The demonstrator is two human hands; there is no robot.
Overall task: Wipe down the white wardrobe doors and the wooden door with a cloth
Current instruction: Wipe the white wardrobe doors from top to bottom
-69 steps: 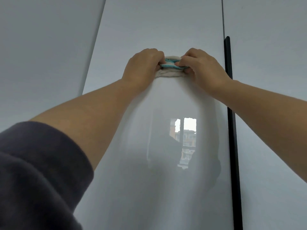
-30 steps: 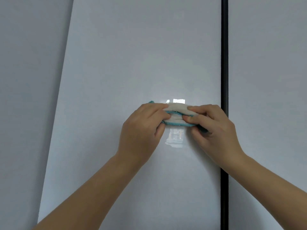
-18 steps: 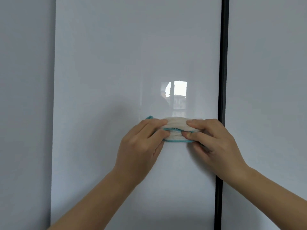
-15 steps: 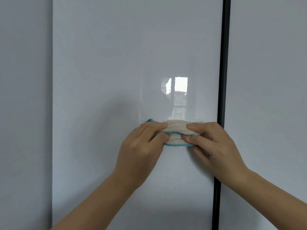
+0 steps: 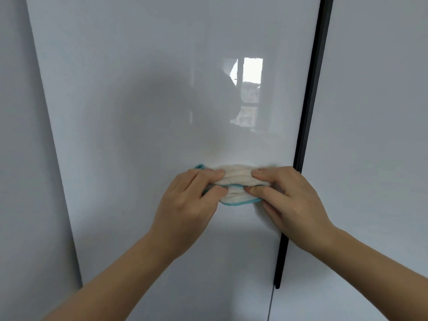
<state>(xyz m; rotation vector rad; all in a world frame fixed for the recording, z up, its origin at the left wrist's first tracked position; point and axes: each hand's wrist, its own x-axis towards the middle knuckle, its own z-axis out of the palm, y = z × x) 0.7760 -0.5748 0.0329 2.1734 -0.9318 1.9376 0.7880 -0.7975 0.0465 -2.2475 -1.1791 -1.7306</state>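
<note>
From the head camera, a folded white cloth (image 5: 235, 183) with a blue edge is flat against the shiny white wardrobe door (image 5: 162, 89). The left hand (image 5: 187, 205) holds the cloth's left end, fingers curled over it. The right hand (image 5: 291, 198) holds the right end, fingers curled on it too. The cloth's middle shows between both hands. A black strip (image 5: 310, 100) runs just beside the right hand.

left hand (image 5: 185, 202) + right hand (image 5: 291, 200) | grip cloth (image 5: 235, 181) | against wardrobe door (image 5: 162, 89)
</note>
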